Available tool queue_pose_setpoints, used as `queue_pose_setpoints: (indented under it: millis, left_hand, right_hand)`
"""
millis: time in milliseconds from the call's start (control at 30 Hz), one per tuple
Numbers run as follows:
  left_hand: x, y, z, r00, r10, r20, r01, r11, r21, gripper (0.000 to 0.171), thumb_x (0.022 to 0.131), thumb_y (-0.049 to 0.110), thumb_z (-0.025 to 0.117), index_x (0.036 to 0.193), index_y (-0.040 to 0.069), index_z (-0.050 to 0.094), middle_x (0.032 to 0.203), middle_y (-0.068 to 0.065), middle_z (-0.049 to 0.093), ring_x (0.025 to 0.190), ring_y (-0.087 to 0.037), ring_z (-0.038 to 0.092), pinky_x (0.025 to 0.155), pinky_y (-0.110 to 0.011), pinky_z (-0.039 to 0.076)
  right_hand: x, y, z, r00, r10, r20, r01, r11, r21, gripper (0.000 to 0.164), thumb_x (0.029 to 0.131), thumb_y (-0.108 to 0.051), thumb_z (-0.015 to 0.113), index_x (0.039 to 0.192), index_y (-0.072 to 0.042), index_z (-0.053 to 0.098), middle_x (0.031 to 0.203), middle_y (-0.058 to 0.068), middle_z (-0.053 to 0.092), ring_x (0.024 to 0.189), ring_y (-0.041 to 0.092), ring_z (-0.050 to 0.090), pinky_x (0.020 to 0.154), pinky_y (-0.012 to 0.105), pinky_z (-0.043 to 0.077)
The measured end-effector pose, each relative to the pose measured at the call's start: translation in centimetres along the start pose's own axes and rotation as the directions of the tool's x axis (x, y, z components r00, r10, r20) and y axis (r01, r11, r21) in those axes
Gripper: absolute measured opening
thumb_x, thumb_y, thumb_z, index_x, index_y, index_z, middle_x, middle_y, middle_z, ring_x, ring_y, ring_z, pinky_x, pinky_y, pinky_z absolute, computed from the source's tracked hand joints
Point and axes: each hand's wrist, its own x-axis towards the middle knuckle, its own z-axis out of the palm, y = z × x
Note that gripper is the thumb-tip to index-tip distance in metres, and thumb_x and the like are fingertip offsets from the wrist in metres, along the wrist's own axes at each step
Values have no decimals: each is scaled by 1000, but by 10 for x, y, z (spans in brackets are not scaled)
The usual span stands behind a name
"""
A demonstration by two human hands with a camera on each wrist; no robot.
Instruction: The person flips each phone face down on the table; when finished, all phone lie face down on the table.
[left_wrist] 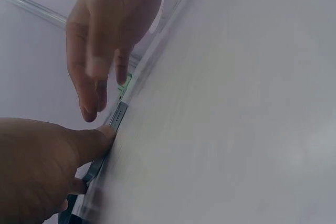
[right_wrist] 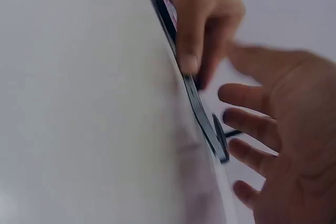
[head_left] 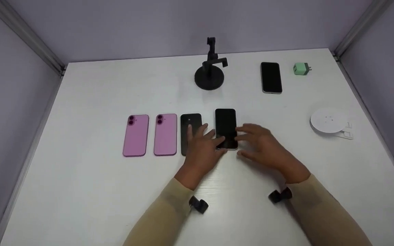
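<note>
My left hand (head_left: 202, 148) reaches over two phones with its fingers spread. Its fingers overlap a dark-backed phone (head_left: 184, 136) lying back up, while its index fingertip lies over the lower left of a black-screened phone (head_left: 226, 119). In the left wrist view, the left thumb (left_wrist: 94, 142) touches the bottom edge of a phone (left_wrist: 119, 113). To the right of the black-screened phone, my right hand (head_left: 263, 145) holds nothing, fingers apart and fingertips close by its right edge. The right wrist view has those fingers (right_wrist: 252, 124) loosely extended near a phone's edge (right_wrist: 202, 114).
Two pink phones (head_left: 135, 136) (head_left: 165, 136) lie in line on the left. Behind stands a black phone stand (head_left: 209, 78). Another black-screened phone (head_left: 271, 78) and a green charger plug (head_left: 300, 69) lie at the back right. A white round stand (head_left: 327, 121) is far right.
</note>
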Motion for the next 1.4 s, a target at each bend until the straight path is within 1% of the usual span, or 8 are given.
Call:
queue_pose_setpoints:
  millis: [133,300,433,667,867,1067,1233,1400]
  left_hand:
    - [-1,-1,2,1000,-2,-7,2,1000,7,43,103,53,72,138,30,78,149,-5,71,159,-30,44,132,-71,17]
    - [-5,3,6,1000,-6,20,6,1000,1,43,103,54,71,139,29,78,149,-6,70,159,-30,44,132,-72,17]
    - [-5,6,5,999,1,40,-1,1000,-1,45,104,55,69,140,29,77,151,-6,70,159,-31,43,132,-72,17]
    - [-3,4,-1,999,14,50,-13,1000,-14,45,105,53,69,142,29,75,153,-6,68,161,-31,42,132,-73,15]
    - [-1,1,-5,996,47,74,-45,999,-20,46,106,51,67,146,29,72,154,-7,67,163,-30,39,133,-72,12]
    - [1,-2,-6,994,73,83,-70,997,-40,47,107,48,66,148,26,71,155,-9,66,164,-27,38,134,-70,9]
    - [0,-4,-9,993,66,98,-62,997,-46,48,109,48,64,151,26,67,155,-8,65,164,-25,36,134,-69,9]
    - [0,-4,-11,994,67,85,-66,998,-17,48,110,48,62,151,24,68,150,-6,70,163,-25,39,134,-69,11]
  right_hand:
    - [24,30,-17,995,103,-18,-102,994,43,40,92,-8,88,131,-11,78,161,11,59,160,41,40,131,64,30]
    - [47,57,-22,975,191,112,-200,976,84,39,88,-16,92,124,-16,78,172,6,47,168,39,23,135,64,18]
    - [55,60,-22,965,185,187,-200,978,62,49,85,-21,95,130,-18,77,176,6,42,170,42,15,134,69,11]
    - [64,55,-23,962,157,225,-168,985,30,52,83,-19,97,130,-22,74,174,6,44,169,46,12,132,75,1]
    - [68,57,-22,970,138,198,-141,990,3,75,80,-21,98,149,-19,69,170,6,50,168,46,17,133,71,5]
    - [68,61,-20,979,121,162,-119,993,-21,80,78,-28,99,151,-17,67,168,6,54,165,45,25,133,68,12]
    - [68,64,-19,986,105,127,-115,991,74,76,82,-22,97,151,-15,67,168,8,53,162,43,30,134,65,15]
    - [73,62,-20,997,30,73,-41,986,162,72,81,-16,96,147,-8,70,164,14,56,156,44,41,131,62,24]
